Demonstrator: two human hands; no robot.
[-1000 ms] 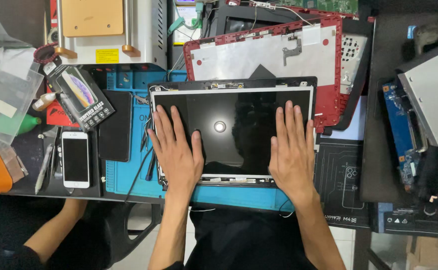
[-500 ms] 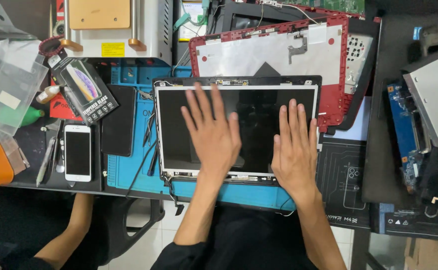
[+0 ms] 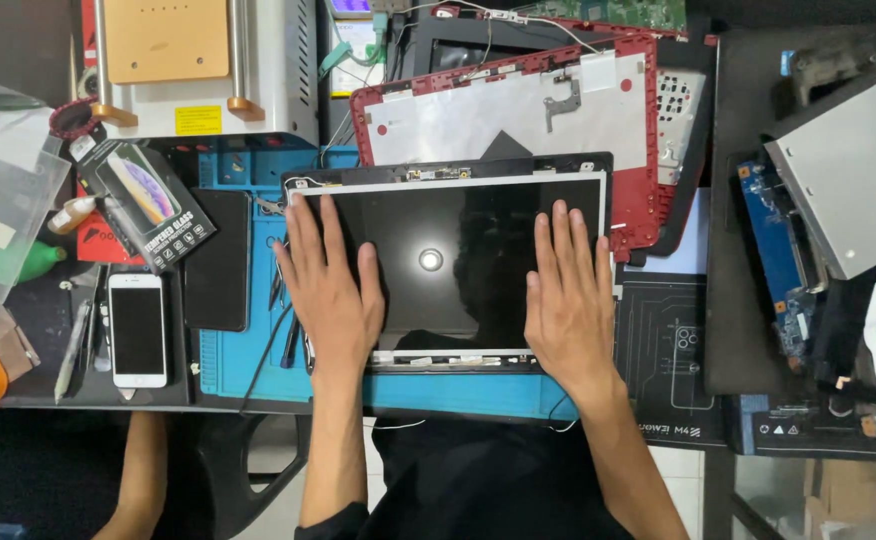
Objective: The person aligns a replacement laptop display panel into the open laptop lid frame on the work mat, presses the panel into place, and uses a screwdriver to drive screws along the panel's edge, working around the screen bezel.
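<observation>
I see my two hands flat on one black laptop screen panel at the centre of the frame. My left hand presses its left half, my right hand its right half; both are spread open, fingers splayed, gripping nothing. The panel rests on one blue mat on the tabletop. One red laptop lid lies just above it. At lower left I count one white phone.
</observation>
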